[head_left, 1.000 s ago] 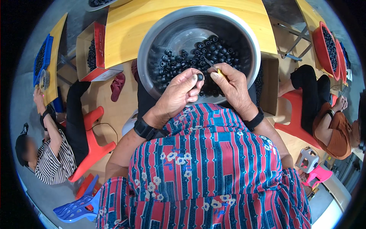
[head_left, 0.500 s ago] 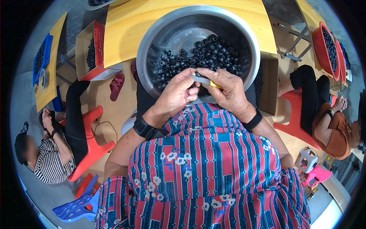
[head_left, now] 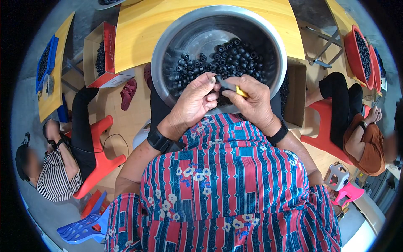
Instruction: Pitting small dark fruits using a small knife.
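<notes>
My left hand (head_left: 194,97) pinches a small black ring-shaped part (head_left: 218,78) between thumb and fingertips, mostly hidden by them. In my right hand (head_left: 252,97) is a small knife (head_left: 228,85) with a yellow handle and a short grey blade. The blade points left and meets the black part or lies right beside it. Both hands are over the near side of a big steel basin (head_left: 281,63). Many loose black parts (head_left: 235,54) like it lie in the basin, heaped toward its near right.
A yellow table (head_left: 134,38) stands behind the basin. Cardboard boxes with black parts flank me, one at left (head_left: 93,63), one at right (head_left: 298,96). Co-workers sit on red stools (head_left: 100,134) on both sides. Red basins (head_left: 357,54) stand far right; a pink slipper (head_left: 128,94) lies on the floor.
The knife blade has turned and now looks darker. My right fingers have shifted slightly to the right; the left hand has barely moved. The left co-worker's hands have moved.
</notes>
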Demonstrator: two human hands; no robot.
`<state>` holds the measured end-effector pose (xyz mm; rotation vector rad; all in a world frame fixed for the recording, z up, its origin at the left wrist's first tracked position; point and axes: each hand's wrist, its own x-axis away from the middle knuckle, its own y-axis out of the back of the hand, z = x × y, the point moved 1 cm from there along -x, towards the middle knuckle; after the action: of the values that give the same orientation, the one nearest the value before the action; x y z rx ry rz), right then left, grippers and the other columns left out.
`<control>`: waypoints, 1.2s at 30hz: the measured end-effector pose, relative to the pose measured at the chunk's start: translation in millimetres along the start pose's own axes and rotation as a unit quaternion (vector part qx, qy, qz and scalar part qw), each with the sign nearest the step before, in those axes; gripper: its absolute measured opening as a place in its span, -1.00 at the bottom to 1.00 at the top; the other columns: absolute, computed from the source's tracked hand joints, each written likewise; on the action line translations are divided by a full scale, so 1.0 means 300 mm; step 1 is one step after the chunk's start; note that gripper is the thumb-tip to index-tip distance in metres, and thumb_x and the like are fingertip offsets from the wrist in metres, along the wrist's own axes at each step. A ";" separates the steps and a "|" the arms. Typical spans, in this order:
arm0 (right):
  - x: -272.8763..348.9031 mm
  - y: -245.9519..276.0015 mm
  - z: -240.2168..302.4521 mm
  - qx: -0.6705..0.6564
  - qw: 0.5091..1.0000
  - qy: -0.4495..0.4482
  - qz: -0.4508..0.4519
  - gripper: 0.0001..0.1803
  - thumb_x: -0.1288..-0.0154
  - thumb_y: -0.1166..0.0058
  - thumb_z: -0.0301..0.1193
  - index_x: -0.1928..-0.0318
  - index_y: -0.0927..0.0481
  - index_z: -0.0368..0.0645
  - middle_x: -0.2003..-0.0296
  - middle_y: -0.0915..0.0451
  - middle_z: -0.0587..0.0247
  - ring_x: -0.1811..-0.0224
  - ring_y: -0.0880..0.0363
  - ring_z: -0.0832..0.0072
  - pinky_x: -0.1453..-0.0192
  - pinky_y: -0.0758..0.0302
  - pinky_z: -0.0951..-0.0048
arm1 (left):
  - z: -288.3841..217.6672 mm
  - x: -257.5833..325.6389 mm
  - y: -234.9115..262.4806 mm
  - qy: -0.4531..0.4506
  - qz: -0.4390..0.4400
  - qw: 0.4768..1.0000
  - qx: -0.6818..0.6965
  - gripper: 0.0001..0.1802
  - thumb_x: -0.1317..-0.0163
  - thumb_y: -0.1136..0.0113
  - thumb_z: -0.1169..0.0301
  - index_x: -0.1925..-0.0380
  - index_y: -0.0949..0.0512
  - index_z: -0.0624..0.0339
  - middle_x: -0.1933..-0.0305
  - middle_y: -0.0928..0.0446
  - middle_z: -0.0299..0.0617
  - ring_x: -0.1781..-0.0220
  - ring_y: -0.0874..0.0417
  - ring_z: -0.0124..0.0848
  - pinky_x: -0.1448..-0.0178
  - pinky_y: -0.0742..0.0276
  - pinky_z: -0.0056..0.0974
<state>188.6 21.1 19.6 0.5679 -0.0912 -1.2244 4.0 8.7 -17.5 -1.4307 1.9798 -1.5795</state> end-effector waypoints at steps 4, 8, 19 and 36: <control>-0.002 -0.004 -0.011 -0.065 0.995 -0.068 -0.028 -0.69 -0.14 -0.36 -0.42 0.09 -0.67 -0.21 0.30 -0.67 0.10 0.29 -0.67 0.37 0.18 -0.54 0.44 | 0.002 -0.004 0.009 0.010 0.034 0.998 -0.044 -0.85 -0.47 -0.05 0.37 0.04 -0.46 0.11 0.28 -0.42 -0.40 0.42 -0.26 -0.67 0.38 -0.23 -0.54; 0.000 -0.003 -0.028 -0.081 0.992 -0.094 -0.016 -0.69 -0.17 -0.36 -0.39 0.11 -0.67 -0.26 0.29 -0.68 0.10 0.26 -0.67 0.40 0.15 -0.54 0.45 | 0.002 -0.002 -0.019 -0.014 0.006 0.991 -0.132 -0.88 -0.43 -0.13 0.35 0.13 -0.47 0.10 0.39 -0.32 -0.47 0.48 -0.23 -0.71 0.44 -0.19 -0.57; -0.017 0.020 0.007 -0.036 0.997 -0.059 0.034 -0.72 -0.16 -0.30 -0.50 0.09 -0.67 -0.25 0.29 -0.67 0.08 0.24 -0.67 0.33 0.12 -0.55 0.42 | -0.003 0.008 -0.009 0.057 0.025 0.993 -0.098 -0.80 -0.51 0.01 0.29 0.03 -0.46 0.14 0.28 -0.40 -0.38 0.47 -0.20 -0.67 0.41 -0.13 -0.56; -0.008 0.006 -0.038 -0.074 0.995 -0.066 0.025 -0.70 -0.16 -0.34 -0.42 0.10 -0.66 -0.26 0.25 -0.67 0.08 0.20 -0.67 0.32 0.11 -0.55 0.42 | 0.000 0.000 0.008 0.065 0.057 0.995 -0.058 -0.74 -0.51 0.04 0.36 -0.10 -0.43 0.20 0.23 -0.44 -0.37 0.43 -0.22 -0.67 0.41 -0.17 -0.56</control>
<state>193.3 27.7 11.2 0.3526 -0.1242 -1.2073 2.7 8.5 -19.5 -1.2573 2.2188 -1.5668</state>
